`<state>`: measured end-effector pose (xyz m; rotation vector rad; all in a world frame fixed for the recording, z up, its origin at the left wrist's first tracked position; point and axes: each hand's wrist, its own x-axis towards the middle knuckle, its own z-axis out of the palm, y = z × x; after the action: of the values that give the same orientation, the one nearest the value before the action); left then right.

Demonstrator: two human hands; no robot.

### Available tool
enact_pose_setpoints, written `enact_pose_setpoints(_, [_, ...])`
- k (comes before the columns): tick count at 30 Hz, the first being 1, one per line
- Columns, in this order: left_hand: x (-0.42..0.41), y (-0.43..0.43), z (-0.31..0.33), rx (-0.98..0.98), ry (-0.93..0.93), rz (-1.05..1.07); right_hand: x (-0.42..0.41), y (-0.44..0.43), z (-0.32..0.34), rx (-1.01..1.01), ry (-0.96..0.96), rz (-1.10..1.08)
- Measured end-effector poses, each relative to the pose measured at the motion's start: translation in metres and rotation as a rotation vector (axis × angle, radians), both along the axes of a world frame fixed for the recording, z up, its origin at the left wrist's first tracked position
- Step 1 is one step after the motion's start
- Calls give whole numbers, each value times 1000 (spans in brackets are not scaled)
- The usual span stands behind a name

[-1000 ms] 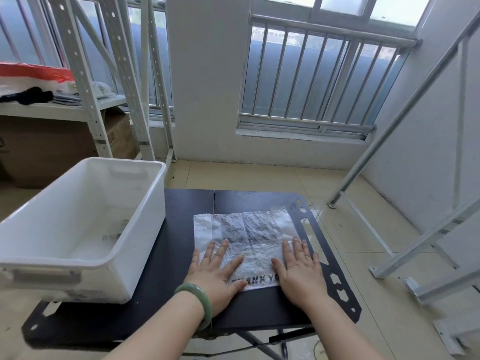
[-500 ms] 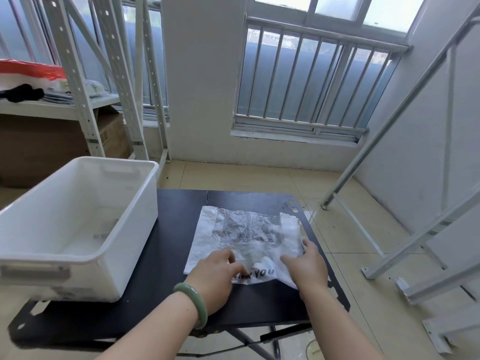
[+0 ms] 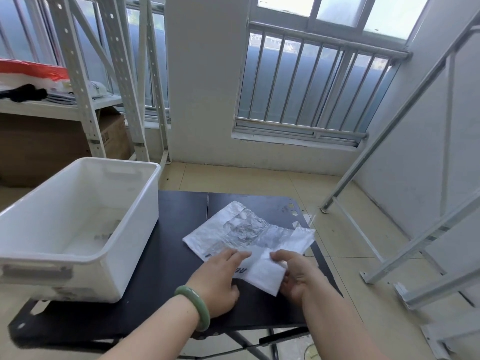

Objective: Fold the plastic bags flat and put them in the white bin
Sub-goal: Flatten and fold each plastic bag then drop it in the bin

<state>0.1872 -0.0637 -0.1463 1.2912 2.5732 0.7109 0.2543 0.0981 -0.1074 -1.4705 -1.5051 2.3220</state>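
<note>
On black table (image 3: 176, 222), left fingers (image 3: 230, 257) press plastic bag (image 3: 246, 229); right fingers (image 3: 282, 256) pinch its corner.

Both forearms reach forward, the left hand (image 3: 218, 278) palm down with fingers straight, the right hand (image 3: 298, 278) curled, pinching the plastic bag (image 3: 249, 233).

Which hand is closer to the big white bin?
Left. The left hand rests on the plastic bag, to the right of the white bin; the right hand holds the bag's corner farther right.
</note>
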Motion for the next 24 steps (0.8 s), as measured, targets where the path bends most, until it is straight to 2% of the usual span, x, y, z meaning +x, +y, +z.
enact_pose_setpoints(3, [5,7,0,105,-23,8,0,-19,11,-13,103,34])
enact_pose_setpoints(5, [1,6,3,175,-114,122,0,-25,17,44,178,33])
enact_pose_setpoints(7, [-5,3,5,229,-236,230,1,-23,20,149,242,-56])
enact_pose_setpoints(10, [-10,-1,4,347,-497,373,3,-14,17,384,311,-254])
enact_pose_setpoints(12, [-12,-2,5,485,-693,469,4,-10,14,593,276,-275])
enact_pose_setpoints(14, [-13,-3,9,536,-772,541,5,-10,10,742,247,-239])
enact_pose_setpoints(18, [-12,-5,14,454,-705,558,2,-16,4,1083,174,-80])
enact_pose_setpoints(22, [-13,-7,15,267,-545,597,-2,-25,-12,1497,12,268])
enact_pose_setpoints(24, [-14,-8,16,220,-463,649,-4,-31,-16,1534,13,388])
